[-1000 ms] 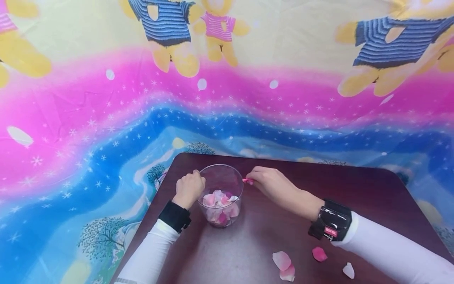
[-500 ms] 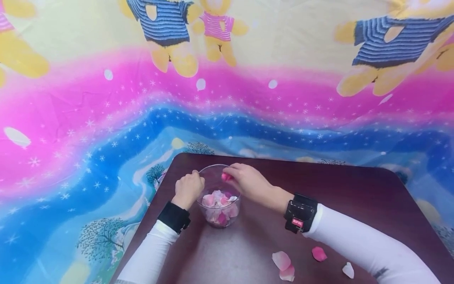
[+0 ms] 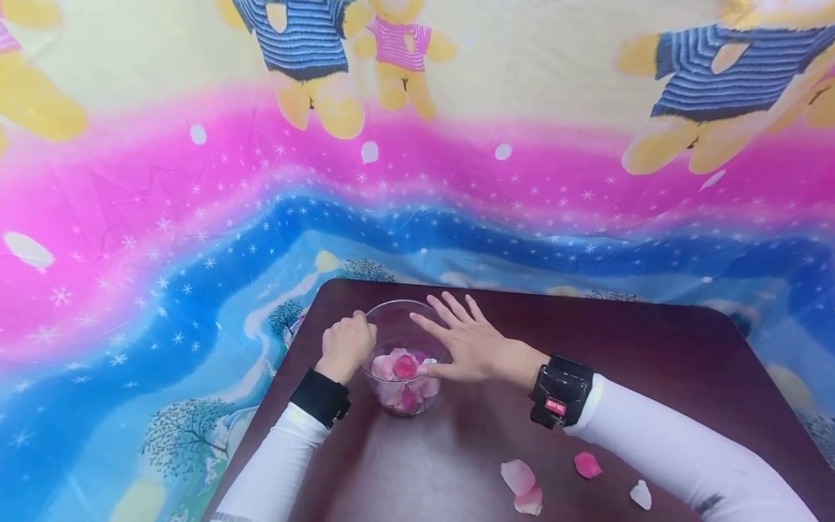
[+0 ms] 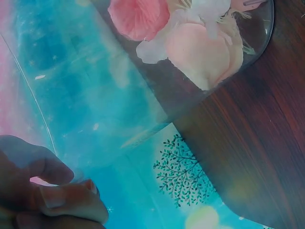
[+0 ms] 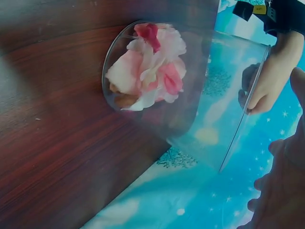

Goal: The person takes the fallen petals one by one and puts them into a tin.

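A clear bowl stands on the dark table with pale and deep pink petals heaped in its lower part. My left hand pinches the left side of the bowl's rim between thumb and curled fingers. Over the right side of the rim, my right hand is spread with straight fingers and holds nothing. A bright pink petal lies on top of the heap, near my right thumb. From the right wrist view, the petals show through the bowl's wall, and the left hand is at its rim.
Several loose petals lie on the table's near right part: a pale pink petal overlapping a pinker one, a deep pink petal and a whitish petal. Behind the table hangs a printed cloth.
My right hand moved left to the bowl with a pink petal, let it fall in and spread its fingers, now slightly back to the right. My left hand stayed on the rim.
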Motion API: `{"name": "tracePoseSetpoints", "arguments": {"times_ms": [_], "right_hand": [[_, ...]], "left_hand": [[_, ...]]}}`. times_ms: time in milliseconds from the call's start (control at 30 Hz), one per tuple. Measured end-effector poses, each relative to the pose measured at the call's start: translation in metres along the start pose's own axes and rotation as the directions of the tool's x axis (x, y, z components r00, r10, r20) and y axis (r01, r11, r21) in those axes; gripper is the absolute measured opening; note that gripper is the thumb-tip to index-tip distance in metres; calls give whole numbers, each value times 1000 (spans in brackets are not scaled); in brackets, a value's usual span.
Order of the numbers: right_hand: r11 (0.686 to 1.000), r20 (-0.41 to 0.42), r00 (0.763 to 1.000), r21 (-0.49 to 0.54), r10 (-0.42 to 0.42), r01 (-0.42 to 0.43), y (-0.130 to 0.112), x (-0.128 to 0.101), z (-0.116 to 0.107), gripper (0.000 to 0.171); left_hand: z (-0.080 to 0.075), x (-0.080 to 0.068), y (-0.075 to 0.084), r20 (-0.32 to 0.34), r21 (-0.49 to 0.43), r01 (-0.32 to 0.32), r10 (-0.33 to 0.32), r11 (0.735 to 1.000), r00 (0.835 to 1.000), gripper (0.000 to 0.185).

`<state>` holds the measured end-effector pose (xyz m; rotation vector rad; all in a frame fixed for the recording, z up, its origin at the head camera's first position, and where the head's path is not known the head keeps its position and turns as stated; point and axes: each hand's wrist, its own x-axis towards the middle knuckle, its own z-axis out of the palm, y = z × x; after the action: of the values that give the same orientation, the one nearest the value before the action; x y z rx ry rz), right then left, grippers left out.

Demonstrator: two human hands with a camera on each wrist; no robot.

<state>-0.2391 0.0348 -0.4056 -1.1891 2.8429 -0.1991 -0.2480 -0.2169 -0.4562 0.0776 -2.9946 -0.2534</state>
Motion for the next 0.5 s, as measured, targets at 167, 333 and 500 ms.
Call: {"name": "tracePoseSetpoints", "arguments": {"times_ms": [167,333,500], "right_hand": [[999,-36,999,27,24,-23,11,-15,0,89],[997,-54,997,51,58,-55,26,-33,4,87],[995,-57,995,51,85,-82,40,-52,9,84]], "left_hand": [[-1,0,1,11,-4,7,-7,1000,1000,33],[-1,0,2,1,-2,2,-2,1000,1000,33],[-1,0,2,14,-3,4,-4,1000,1000,34]]}}
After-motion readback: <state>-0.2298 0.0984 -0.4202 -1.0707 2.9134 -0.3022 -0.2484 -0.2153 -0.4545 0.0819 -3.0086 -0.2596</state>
